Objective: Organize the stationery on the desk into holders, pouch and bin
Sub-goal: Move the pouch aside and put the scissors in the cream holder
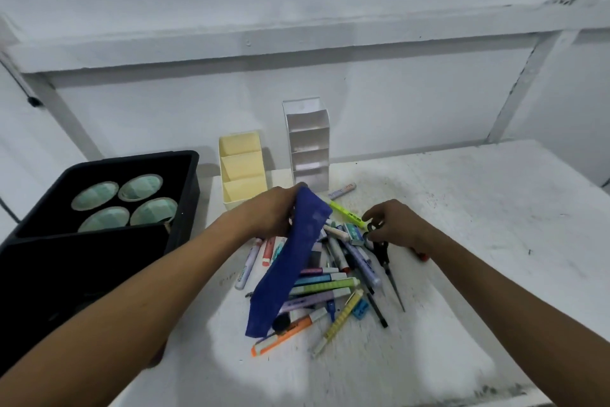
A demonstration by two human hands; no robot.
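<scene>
My left grip [274,208] holds the blue pouch [290,261] dangling above the pen pile [330,278]; my right grip [392,225] pinches the scissors [384,255] handles. Both holders [242,169] look empty, so nearly everything remains on the worktop [462,241].

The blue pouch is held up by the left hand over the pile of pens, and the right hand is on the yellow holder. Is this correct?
Not quite. In the head view the right hand is on the scissors, not the yellow holder. The left hand does hold the blue pouch over the pens.
</scene>
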